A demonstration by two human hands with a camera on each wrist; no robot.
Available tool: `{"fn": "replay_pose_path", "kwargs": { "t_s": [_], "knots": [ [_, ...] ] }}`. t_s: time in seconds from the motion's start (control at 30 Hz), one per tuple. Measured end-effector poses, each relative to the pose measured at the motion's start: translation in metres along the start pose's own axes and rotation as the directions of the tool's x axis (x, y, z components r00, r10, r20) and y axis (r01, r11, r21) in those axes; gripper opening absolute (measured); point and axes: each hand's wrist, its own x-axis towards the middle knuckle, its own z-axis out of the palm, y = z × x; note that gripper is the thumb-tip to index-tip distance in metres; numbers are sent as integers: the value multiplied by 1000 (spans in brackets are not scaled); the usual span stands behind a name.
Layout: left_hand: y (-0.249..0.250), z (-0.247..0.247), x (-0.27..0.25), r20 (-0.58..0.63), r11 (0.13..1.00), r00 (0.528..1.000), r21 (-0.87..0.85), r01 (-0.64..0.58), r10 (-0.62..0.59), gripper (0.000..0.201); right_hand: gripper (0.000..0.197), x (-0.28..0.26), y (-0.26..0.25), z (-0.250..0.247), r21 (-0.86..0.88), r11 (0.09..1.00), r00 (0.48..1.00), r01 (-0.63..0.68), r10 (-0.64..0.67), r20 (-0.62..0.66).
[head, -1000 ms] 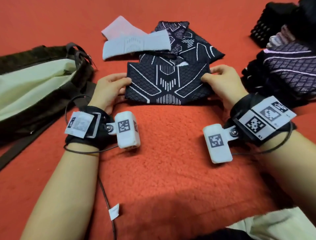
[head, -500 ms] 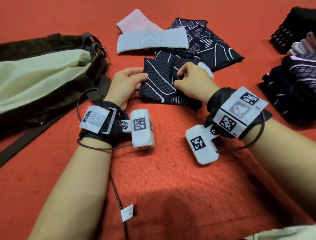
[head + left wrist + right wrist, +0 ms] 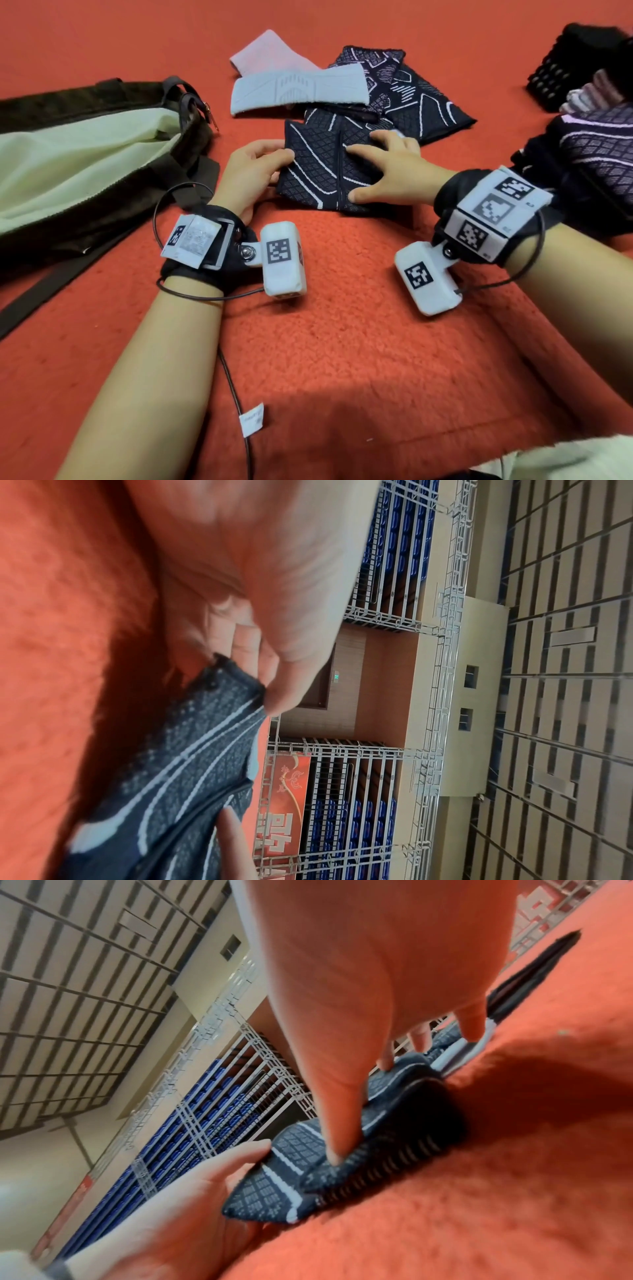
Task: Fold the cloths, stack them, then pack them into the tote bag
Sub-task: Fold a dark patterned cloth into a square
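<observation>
- Just right of the tote bag [image 3: 85, 164], on the red carpet [image 3: 342, 359], lies the dark cloth [image 3: 318, 164], folded over on itself and flat on the pile.
- The left hand [image 3: 250, 171] has its grip pinched on the cloth's near-left edge, thumb on top; the left wrist view shows the thumb and a finger closed on the hem.
- The right hand [image 3: 394, 171] lies flat with its grip spread wide, fingers straight and pressing down across the fold; it holds nothing.
- Step in hand, as I judge it: folding, at the point of pressing this cloth flat.
- Beyond the cloth sit a grey cloth [image 3: 298, 89], a pink cloth [image 3: 267, 54] and more dark patterned ones, loosely overlapping.
- The next move likely calls for lifting the folded cloth without letting it spring open and setting it squarely on a stack; the bag's mouth lies open toward the cloth.
</observation>
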Motion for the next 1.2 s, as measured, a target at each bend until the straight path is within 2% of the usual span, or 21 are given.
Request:
{"fn": "replay_pose_path", "kwargs": {
  "t_s": [0.1, 0.2, 0.3, 0.37, 0.47, 0.57, 0.7, 0.77, 0.8, 0.83, 0.87, 0.93, 1.0, 1.03, 1.1, 1.2],
  "knots": [
    [3, 3, -2, 20, 1000, 1000, 17, -3, 2, 9, 80, 5, 4, 2, 13, 1000, 998, -4, 4, 66],
    [8, 9, -7, 154, 1000, 988, -8, 26, -24, 13, 81, 6, 6, 6, 39, 999, 999, -11, 9, 50],
    [12, 18, -14, 273, 967, 960, 256, -11, -62, 41, 80, 6, 7, 8, 42, 999, 999, -17, 15, 34],
    [14, 24, -16, 251, 934, 966, 355, -30, -64, 51, 79, 6, 8, 9, 48, 999, 1000, -17, 16, 22],
    [21, 35, -21, 156, 963, 988, 262, -54, 13, 34, 78, 4, 11, 12, 79, 997, 1000, -6, 5, 11],
    [28, 48, -26, 171, 978, 984, 186, -92, 60, 25, 77, 2, 15, 14, 106, 994, 1000, 3, -3, 2],
    [27, 64, -21, 255, 912, 966, 382, -148, 50, 24, 82, 2, 20, 16, 137, 990, 999, 25, -21, -31],
    [28, 71, -18, 243, 869, 970, 480, -122, 2, 21, 81, 4, 23, 17, 169, 984, 998, 49, -44, -33],
    [29, 73, -16, 229, 857, 973, 504, -104, -17, 19, 77, 6, 25, 17, 238, 969, 998, 65, -60, -26],
    [30, 75, -15, 216, 851, 976, 518, -88, -31, 18, 72, 6, 28, 16, 375, 924, 997, 76, -67, -35],
    [30, 77, -13, 206, 844, 978, 531, -74, -43, 16, 68, 6, 32, 14, 551, 832, 998, 63, -42, -51],
    [29, 80, -12, 206, 822, 977, 565, -71, -57, 10, 70, 5, 39, 10, 817, 577, 996, 25, 60, -73],
    [29, 85, -14, 244, 789, 968, 606, -104, -60, 12, 69, 5, 45, 9, 922, 384, 986, 39, 135, -98],
    [30, 87, -16, 273, 773, 960, 622, -127, -63, 15, 63, 6, 46, 9, 944, 324, 983, 56, 146, -109],
    [32, 91, -18, 330, 751, 941, 639, -163, -77, 15, 52, 9, 48, 12, 951, 300, 979, 78, 155, -129],
    [34, 91, -20, 371, 704, 924, 680, -204, -90, 9, 47, 11, 48, 15, 919, 388, 980, 61, 151, -129]
  ]
}}
